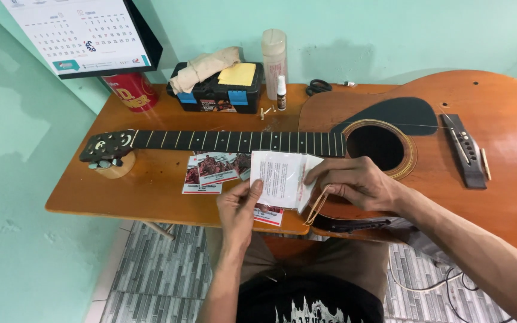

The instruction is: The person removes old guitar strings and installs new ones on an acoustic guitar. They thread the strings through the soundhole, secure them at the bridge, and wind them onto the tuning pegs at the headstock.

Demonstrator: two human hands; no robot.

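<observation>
An acoustic guitar (486, 96) lies flat on the wooden table (151, 185), its black neck (240, 141) pointing left and its headstock (108, 146) resting on a small round support. My left hand (239, 206) pinches the lower left corner of a white paper string packet (279, 178). My right hand (357, 182) grips the packet's right edge and holds a coiled brass-coloured guitar string (316, 207) that hangs from its fingers. Both hands hover at the table's front edge, just below the neck and sound hole (375, 146).
Several small printed string packets (213, 170) lie under the neck. At the back stand a black toolbox (216, 90) with a cloth and yellow pad on top, a red can (131, 93), a tall clear container (274, 60), a small dropper bottle (281, 94) and a desk calendar (85, 33).
</observation>
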